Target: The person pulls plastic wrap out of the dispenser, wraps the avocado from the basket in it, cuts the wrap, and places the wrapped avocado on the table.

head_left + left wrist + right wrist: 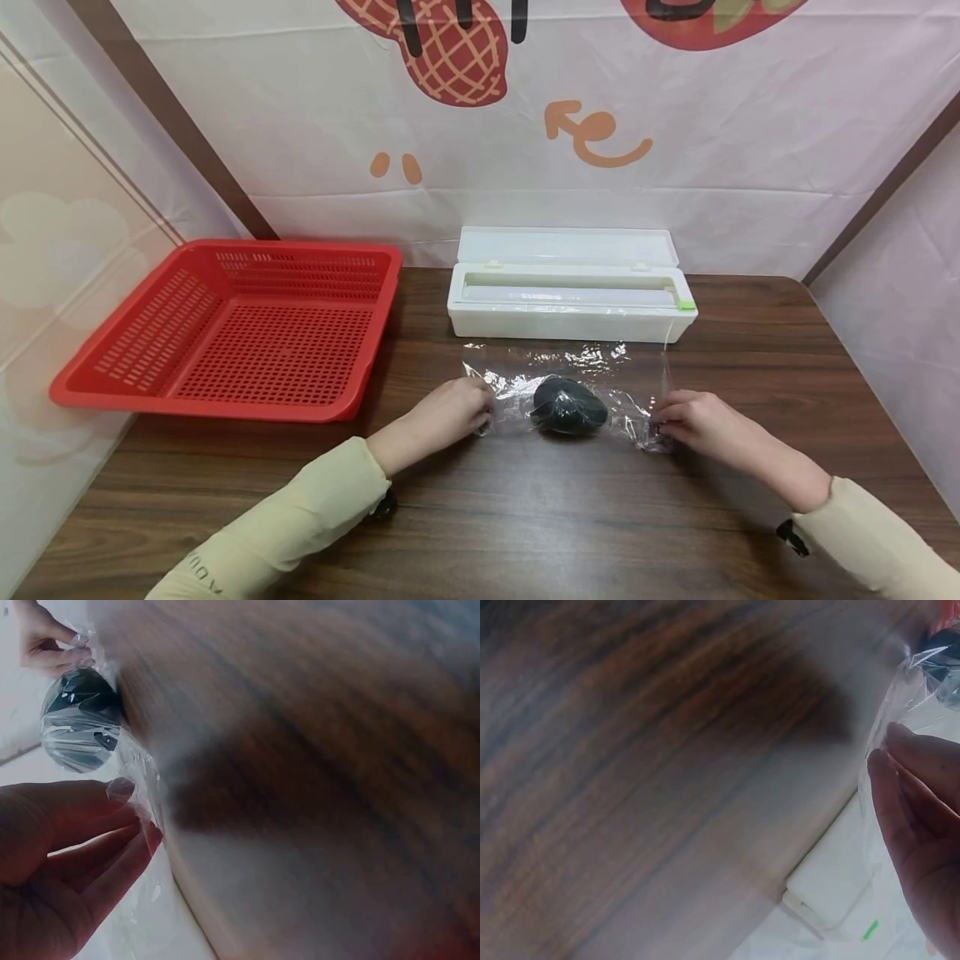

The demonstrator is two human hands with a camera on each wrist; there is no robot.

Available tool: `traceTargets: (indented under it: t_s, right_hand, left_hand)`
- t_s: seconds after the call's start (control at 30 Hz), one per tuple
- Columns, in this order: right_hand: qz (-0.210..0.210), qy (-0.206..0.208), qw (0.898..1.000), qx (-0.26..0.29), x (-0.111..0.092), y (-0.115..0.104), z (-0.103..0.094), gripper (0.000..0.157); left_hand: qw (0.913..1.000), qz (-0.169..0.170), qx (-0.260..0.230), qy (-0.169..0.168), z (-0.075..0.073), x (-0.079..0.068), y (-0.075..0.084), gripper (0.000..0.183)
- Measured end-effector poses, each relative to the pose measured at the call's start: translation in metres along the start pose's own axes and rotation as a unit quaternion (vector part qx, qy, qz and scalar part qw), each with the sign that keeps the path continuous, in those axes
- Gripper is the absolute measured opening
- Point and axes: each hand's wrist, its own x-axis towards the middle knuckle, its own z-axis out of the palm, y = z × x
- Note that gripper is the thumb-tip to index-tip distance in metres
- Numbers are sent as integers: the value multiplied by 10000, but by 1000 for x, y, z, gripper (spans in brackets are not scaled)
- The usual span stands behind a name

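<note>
A dark, rounded object (568,407), blackish green and possibly an avocado, lies on the table under clear plastic wrap (592,360). The wrap stretches back from it toward a white dispenser box. At the wrap's left end my left hand (459,405) pinches the film; the left wrist view shows thumb and fingertips (120,789) closed on it. My right hand (693,419) pinches the bunched film at the right end, and the right wrist view shows the film between thumb and finger (885,769). Both hands are beside the dark object, not touching it.
Behind the wrap stands the white wrap dispenser (570,323) with its lid raised, a film roll inside and a green slider (686,306) at its right. A red perforated basket (225,407) sits at the left. Printed fabric (315,100) hangs behind the wooden table (525,533).
</note>
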Motion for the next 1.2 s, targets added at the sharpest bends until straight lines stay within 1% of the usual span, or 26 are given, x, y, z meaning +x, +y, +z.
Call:
traceTargets:
  t_s: [0.1, 0.23, 0.37, 0.47, 0.53, 0.6, 0.67, 0.73, 0.83, 0.9, 1.03, 1.13, 1.2]
  right_hand:
    - [89, -70, 9999, 19, -1, -1, 1, 22]
    - [354, -342, 9985, 225, -2, -2, 0, 22]
    - [474, -488, 9970, 370, -2, -3, 0, 24]
    - [470, -494, 9972, 295, -2, -3, -1, 26]
    - [503, -536, 9971, 217, -1, -3, -2, 25]
    - [564, -589, 9966, 134, -1, -3, -4, 23]
    - [622, -594, 9963, 13, 0, -4, -7, 22]
    - [647, -541, 9964, -74, 3, -5, -12, 21]
    - [694, -403, 9965, -222, 9, -7, -17, 21]
    - [745, -329, 9964, -246, 15, -9, -19, 18]
    - [814, -292, 9961, -164, 30, -13, -18, 16]
    - [804, -317, 9962, -63, 39, -18, -14, 22]
    - [824, -362, 9959, 21, 44, -21, -11, 27]
  left_hand:
    - [9999, 71, 100, -44, 1, -1, 1, 4]
    - [9997, 186, 175, 44, 3, -1, 1, 7]
    - [9996, 164, 236, -20, 2, -1, 1, 7]
    - [9995, 105, 280, -91, 0, -2, 1, 6]
    - [9995, 78, 298, -79, -2, -3, 0, 6]
    - [9995, 72, 305, 6, -4, -3, -1, 5]
    - [9994, 89, 290, 183, -9, -3, -1, 5]
    - [9989, 115, 276, 360, -13, -2, 0, 4]
    - [9984, 144, 214, 505, -19, 4, 1, 1]
    - [9987, 202, 157, 447, -21, 10, 3, 8]
    - [9990, 436, -91, 106, -21, 24, 9, 27]
    - [9981, 537, -295, -88, -19, 33, 13, 38]
    - [9974, 584, -381, -157, -17, 38, 15, 43]
